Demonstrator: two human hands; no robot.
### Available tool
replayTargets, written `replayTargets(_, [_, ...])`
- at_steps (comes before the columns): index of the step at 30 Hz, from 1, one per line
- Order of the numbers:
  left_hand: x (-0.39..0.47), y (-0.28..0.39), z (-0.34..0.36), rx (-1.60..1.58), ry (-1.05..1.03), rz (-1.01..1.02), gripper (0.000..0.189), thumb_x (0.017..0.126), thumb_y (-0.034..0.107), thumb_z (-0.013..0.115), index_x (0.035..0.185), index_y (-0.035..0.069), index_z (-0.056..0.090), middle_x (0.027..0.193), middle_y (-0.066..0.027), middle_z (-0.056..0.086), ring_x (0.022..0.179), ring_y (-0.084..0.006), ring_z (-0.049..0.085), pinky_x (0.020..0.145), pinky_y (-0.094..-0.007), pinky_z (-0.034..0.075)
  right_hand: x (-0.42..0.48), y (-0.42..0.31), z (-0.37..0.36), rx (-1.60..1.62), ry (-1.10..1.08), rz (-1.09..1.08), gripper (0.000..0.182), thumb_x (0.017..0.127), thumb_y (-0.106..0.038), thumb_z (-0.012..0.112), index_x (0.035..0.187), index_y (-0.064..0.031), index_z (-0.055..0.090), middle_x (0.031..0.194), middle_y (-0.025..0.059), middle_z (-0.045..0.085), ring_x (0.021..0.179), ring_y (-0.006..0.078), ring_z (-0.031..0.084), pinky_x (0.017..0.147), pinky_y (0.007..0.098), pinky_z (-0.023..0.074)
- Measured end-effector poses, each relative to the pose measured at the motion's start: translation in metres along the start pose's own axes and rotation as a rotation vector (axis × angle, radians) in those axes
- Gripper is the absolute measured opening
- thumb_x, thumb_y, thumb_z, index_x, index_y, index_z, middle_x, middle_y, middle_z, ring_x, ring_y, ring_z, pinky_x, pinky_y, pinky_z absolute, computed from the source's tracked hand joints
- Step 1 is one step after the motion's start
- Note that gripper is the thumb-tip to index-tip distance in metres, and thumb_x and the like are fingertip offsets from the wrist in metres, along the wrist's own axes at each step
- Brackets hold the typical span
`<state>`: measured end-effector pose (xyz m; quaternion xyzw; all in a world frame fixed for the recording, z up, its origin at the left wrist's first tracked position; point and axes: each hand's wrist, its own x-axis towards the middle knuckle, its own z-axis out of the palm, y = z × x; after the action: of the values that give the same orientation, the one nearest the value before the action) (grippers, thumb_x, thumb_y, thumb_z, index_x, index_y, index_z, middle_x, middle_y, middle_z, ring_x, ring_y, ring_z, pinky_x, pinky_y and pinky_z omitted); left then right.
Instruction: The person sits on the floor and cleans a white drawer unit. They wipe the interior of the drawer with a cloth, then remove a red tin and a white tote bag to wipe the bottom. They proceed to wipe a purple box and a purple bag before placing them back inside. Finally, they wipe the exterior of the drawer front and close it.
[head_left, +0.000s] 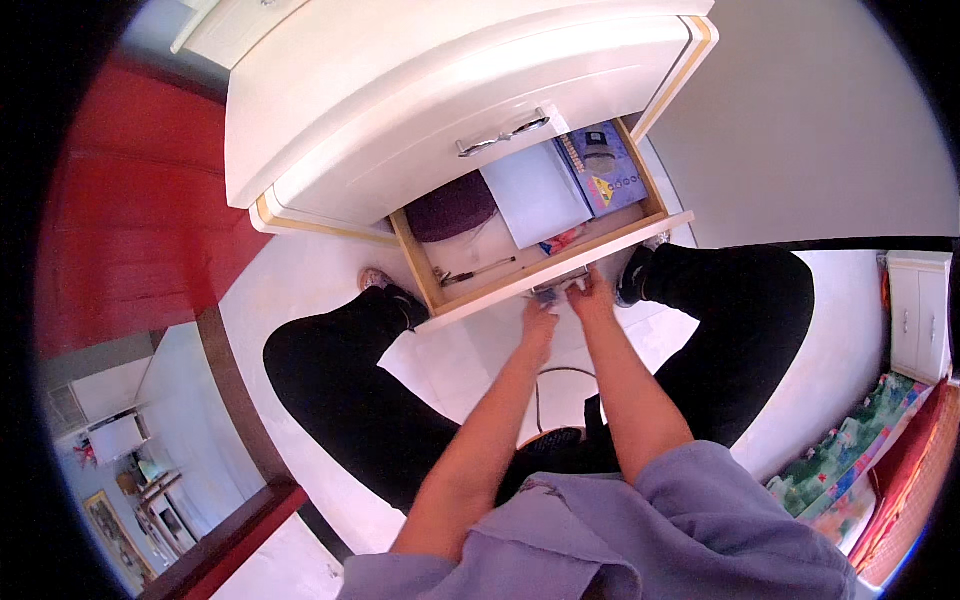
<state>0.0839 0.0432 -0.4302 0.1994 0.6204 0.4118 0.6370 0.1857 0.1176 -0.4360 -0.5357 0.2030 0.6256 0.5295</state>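
A white chest's lower drawer (480, 304) is pulled out in front of me, between my legs. Both hands are at the outside of its front panel, around a metal drawer handle (561, 281). My left hand (540, 322) is closed on a small grey-blue piece, apparently cloth (546, 295), just under the handle. Beside it, my right hand (591, 295) has its fingers bent at the handle's right end. In the drawer lie a dark purple cloth item (451, 206), a white paper or booklet (534, 191), a spiral-bound blue book (604, 169) and a pen (480, 271).
Above the open drawer is a closed drawer with a metal handle (502, 135). A red curtain or panel (142, 202) hangs at the left, near a doorway (232, 397). A grey wall (795, 127) stands at the right. A dark cable (538, 397) lies on the floor between my legs.
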Motion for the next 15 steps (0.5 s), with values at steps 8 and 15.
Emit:
replayTargets(8, [-0.026,0.052,0.118,-0.317,-0.178,-0.152,0.073,0.064,-0.018,0.044,0.132,0.006,0.033,0.136,-0.0056,0.033,0.117,-0.0219,0.041,0.082,-0.0278,0.041,-0.009,-0.111,0.020,0.182,0.003,-0.476,0.037,0.084,-0.006,0.050,0.121,-0.0070,0.046,0.111,0.0127,0.054,0.102,0.0227,0.052,0.087,0.0423,0.0432])
replayTargets(15, [-0.057,0.099,0.098,-0.382,-0.112,-0.114,0.050,0.076,-0.005,0.048,0.124,0.006,0.042,0.124,-0.0052,0.046,0.099,-0.0151,0.053,0.081,-0.0277,0.043,-0.065,-0.074,0.039,-0.489,0.119,-0.634,0.033,0.077,0.002,0.050,0.109,0.0044,0.051,0.100,0.0148,0.057,0.085,0.0239,0.057,0.074,0.0351,0.0464])
